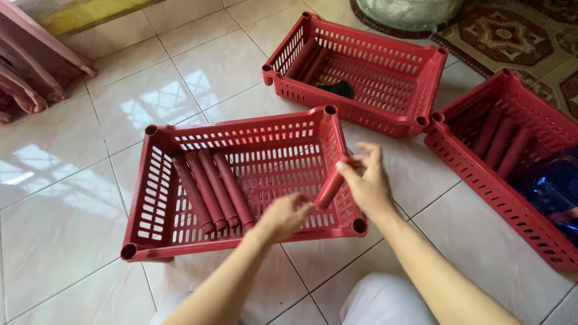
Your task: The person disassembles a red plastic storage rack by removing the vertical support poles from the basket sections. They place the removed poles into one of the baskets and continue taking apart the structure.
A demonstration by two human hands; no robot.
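A red plastic crate (158, 174) with slotted walls lies on the tiled floor in front of me. Several red tubes (211, 189) lie side by side in its left half. My right hand (368, 183) grips one more red tube (334, 180), held slanted over the crate's right wall. My left hand (283, 215) reaches over the near rim and touches the lower end of that tube, fingers curled.
A second red crate (421, 66) behind holds red tubes and a small black object (338, 89). A third red crate (481, 174) at right holds red tubes and a blue shiny thing (554, 186). A patterned rug (518, 30) lies far right; pink cloth (27, 78) far left.
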